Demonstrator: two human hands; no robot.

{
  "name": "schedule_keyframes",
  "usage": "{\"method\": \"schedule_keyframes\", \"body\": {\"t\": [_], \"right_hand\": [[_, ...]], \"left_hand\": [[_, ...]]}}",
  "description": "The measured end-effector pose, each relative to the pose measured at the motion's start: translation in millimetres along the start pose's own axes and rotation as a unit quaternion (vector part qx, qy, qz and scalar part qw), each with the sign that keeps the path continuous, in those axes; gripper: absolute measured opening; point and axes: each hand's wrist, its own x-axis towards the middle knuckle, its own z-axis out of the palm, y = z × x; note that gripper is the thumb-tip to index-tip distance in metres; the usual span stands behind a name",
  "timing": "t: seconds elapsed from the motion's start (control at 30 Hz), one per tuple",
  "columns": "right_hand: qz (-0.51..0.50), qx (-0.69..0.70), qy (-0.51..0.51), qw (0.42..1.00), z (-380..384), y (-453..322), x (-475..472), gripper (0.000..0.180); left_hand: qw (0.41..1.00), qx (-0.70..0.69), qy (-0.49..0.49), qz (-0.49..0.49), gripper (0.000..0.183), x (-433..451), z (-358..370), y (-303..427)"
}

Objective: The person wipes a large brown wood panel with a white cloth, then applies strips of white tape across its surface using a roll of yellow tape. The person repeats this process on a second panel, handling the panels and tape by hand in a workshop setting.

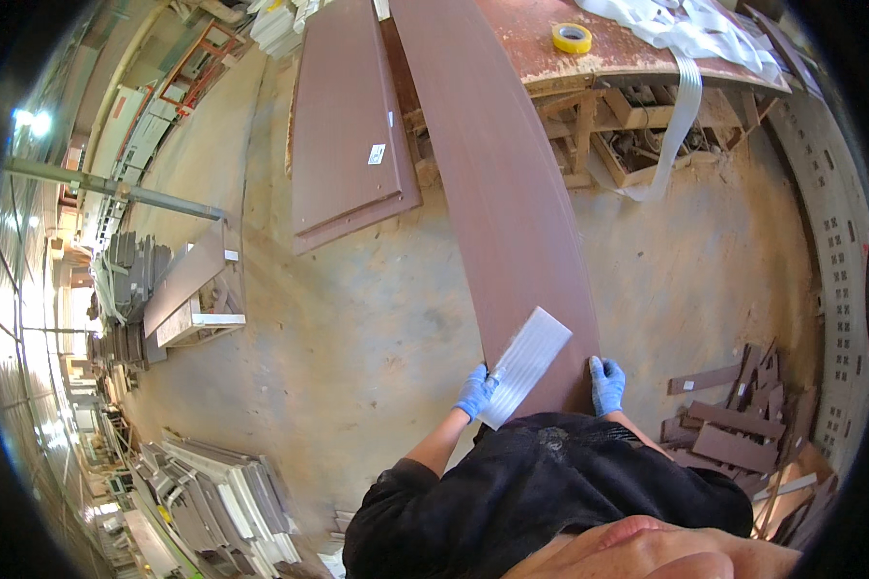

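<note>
A long brown wood-grain panel point(510, 195) stretches from my waist to the workbench at the top. At the near end of its left edge is my left hand point(480, 391), in a blue glove, closed on a translucent white strip of foam wrap point(529, 362) that lies slantwise over the panel. My right hand point(607, 386), also gloved in blue, grips the panel's right edge near my body. How firmly the left fingers bear on the panel itself cannot be told.
Two stacked brown panels point(347, 145) lie to the left of the long one. The worn workbench point(536, 51) carries a yellow tape roll point(571, 38) and a heap of white foam strips point(688, 29). Brown offcuts point(739, 434) are piled on the floor at right, stacked boards point(217, 499) at lower left.
</note>
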Motion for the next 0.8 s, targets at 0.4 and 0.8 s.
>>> {"method": "schedule_keyframes", "body": {"t": [0.4, 0.8], "right_hand": [[-0.176, -0.253, 0.169, 0.936, 40.2, -40.1, -3.3, 0.06], [-0.163, -0.247, 0.041, 0.954, 49.7, -57.3, 64.0, 0.047]], "left_hand": [[0.978, 0.123, 0.166, 0.03, 0.055, -20.5, -59.9, 72.1], [0.952, 0.286, 0.108, 0.015, 0.054, 100.0, -53.1, 143.7]]}}
